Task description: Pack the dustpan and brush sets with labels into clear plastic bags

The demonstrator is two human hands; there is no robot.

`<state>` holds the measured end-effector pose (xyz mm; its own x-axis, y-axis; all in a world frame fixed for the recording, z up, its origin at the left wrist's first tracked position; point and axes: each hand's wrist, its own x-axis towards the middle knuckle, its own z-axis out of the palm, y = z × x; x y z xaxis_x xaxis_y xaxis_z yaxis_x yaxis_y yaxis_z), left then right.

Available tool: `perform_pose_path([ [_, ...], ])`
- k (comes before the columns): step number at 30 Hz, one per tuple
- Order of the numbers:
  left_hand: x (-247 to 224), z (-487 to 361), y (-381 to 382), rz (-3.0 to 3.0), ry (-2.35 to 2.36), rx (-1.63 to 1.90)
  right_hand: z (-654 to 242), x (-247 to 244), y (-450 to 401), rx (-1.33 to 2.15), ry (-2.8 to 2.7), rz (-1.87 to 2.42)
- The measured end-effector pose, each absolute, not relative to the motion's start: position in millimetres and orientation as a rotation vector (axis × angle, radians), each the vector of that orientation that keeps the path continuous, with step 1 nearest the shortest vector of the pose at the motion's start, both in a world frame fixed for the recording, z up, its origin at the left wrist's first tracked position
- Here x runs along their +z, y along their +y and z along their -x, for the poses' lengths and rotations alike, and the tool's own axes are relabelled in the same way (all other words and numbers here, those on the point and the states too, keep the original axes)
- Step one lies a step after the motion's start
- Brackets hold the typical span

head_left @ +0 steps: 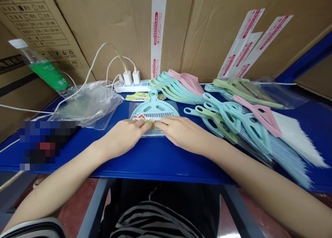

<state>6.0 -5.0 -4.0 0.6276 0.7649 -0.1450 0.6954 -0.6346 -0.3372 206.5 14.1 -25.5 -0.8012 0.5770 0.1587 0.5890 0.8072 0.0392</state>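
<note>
A mint-green dustpan (145,108) with a small brush (158,115) lies in a clear plastic bag (177,106) on the blue table. Across its near part runs a printed label card (157,120) with red mushroom pictures. My left hand (127,136) presses its curled fingers on the card's left part. From the other side, my right hand (181,132) does the same, its thumb close to the left thumb. Both hands cover much of the card, and their fingertips are partly hidden.
To the right lie mint, green and pink brushes (246,124) in a pile, with stacked dustpans (178,87) behind. More label cards (137,97) lie near a power strip (132,88). On the left are clear bags (88,103), a green-labelled bottle (48,72) and cables (90,65). Cardboard (124,30) walls the back.
</note>
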Motion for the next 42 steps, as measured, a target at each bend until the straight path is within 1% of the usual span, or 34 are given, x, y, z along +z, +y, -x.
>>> perform_pose_path([
  [13, -4.1, -7.7, -4.9, 2.634, -1.204, 0.337, -198.2, -25.4, 15.9, 0.016, -2.753, 1.117],
  [22, -5.1, -8.0, -4.3, 2.633, -1.249, 0.331, -203.0, -25.4, 17.9, 0.050, -2.754, 1.039],
  [28, -2.3, -9.9, -6.2, 2.602, -1.361, 0.394, -203.4, -21.9, 17.4, 0.078, -2.781, 1.051],
  [34, -1.0, -10.2, -6.8, 2.590, -1.367, 0.387, -204.9, -22.8, 17.6, 0.016, -2.784, 1.031],
  [38, -1.0, -10.7, -6.7, 2.617, -1.308, 0.375, -202.7, -21.8, 16.0, 0.029, -2.768, 1.125],
  [42, -3.3, -9.8, -6.3, 2.724, -1.119, 0.283, -199.9, -20.7, 14.2, 0.103, -2.714, 1.273],
])
